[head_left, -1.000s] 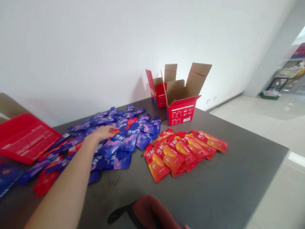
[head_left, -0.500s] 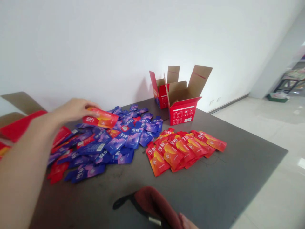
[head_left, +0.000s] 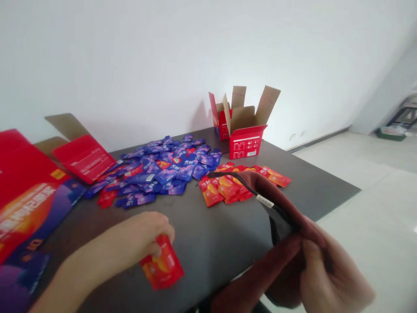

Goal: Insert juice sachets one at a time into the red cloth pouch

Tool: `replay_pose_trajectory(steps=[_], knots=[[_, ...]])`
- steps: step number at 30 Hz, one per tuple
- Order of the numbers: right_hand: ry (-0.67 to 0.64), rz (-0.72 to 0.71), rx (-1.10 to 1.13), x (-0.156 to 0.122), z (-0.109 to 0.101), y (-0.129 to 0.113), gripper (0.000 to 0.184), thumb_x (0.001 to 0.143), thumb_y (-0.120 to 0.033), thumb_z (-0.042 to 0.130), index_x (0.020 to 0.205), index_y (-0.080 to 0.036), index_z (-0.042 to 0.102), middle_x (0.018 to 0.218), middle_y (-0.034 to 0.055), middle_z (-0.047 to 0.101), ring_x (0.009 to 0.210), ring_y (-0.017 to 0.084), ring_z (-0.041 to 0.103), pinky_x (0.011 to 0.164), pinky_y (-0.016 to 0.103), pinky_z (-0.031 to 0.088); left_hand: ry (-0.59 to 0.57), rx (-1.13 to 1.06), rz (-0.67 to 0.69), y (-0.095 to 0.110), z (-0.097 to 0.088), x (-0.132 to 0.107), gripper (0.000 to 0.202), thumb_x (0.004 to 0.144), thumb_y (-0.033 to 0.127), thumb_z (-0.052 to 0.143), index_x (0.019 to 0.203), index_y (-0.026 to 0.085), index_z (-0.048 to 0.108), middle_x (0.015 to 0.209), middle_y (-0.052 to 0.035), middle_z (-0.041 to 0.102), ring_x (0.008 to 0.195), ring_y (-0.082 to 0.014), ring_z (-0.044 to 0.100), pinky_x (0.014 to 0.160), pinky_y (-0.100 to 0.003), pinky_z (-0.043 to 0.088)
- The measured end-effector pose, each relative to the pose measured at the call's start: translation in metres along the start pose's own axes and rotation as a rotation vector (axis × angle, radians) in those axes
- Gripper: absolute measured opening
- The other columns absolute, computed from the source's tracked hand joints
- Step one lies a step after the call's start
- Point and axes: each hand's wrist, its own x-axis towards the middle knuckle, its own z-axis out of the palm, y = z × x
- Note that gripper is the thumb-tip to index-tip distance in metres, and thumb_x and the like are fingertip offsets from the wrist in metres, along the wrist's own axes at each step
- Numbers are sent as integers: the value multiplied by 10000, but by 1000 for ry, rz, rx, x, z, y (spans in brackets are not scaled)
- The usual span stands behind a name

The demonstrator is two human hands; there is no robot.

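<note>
My left hand (head_left: 154, 234) is closed on a red and orange pouch (head_left: 165, 266), held over the near part of the dark table. In my right hand (head_left: 329, 269), at the lower right, is a reddish-brown cloth item (head_left: 276, 195) with black edging, a loop and a small white label; its full shape cannot be made out. The cloth partly hides a spread of red pouches (head_left: 213, 191) lying overlapped on the table. Farther left lies a heap of purple pouches (head_left: 166, 174) with some red ones mixed in.
Two red cardboard boxes with raised flaps, a nearer one (head_left: 245, 145) and a farther one (head_left: 221, 126), stand near the wall (head_left: 146, 65). A large red and purple box (head_left: 32, 195) is at the left. The grey table (head_left: 319, 187) ends at the right, above a pale floor.
My left hand has moved from above the heap toward me, still with the red pouch. My right hand has raised the cloth item, which now covers part of the red pouches. The view has shifted.
</note>
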Motion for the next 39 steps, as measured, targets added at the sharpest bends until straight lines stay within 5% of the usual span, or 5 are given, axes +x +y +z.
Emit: replay_pose_trajectory(steps=[10,19,25,32,39], knots=[[-31,21,13,-6,-13,-7,212,808,-300,536,940,-196,665,842,-13,692,739,114,646,641,157,468,39,64,71,5,54,17,480,762,102,396,1176,314,517,1272,-28,518,1266,-229,329,1029,-576,127],[-297,-259,160,-8,22,-36,263,818,-182,508,1061,-224,600,970,-7,675,793,109,651,695,168,515,589,366,175,10,127,-67,348,850,292,414,1164,201,533,1030,-16,668,876,-161,636,758,-277,511],[-479,-403,366,-20,52,-73,333,825,-111,463,1129,-220,546,1067,16,640,937,102,616,822,189,495,661,398,242,11,149,-70,349,832,121,331,1040,197,601,999,-9,679,836,-140,646,708,-238,530],[-1220,-894,305,-63,90,-94,325,827,-103,402,1132,-113,512,1207,90,546,1148,151,484,990,236,379,728,455,136,28,160,-74,458,708,-7,268,925,120,651,918,-91,694,817,-186,651,745,-306,541],[-1285,-1275,221,-88,128,-88,188,840,-178,440,972,-98,546,1088,92,581,1086,151,497,1032,225,286,765,562,136,27,178,-71,453,681,-40,290,932,102,639,946,-119,683,888,-200,633,797,-273,511]])
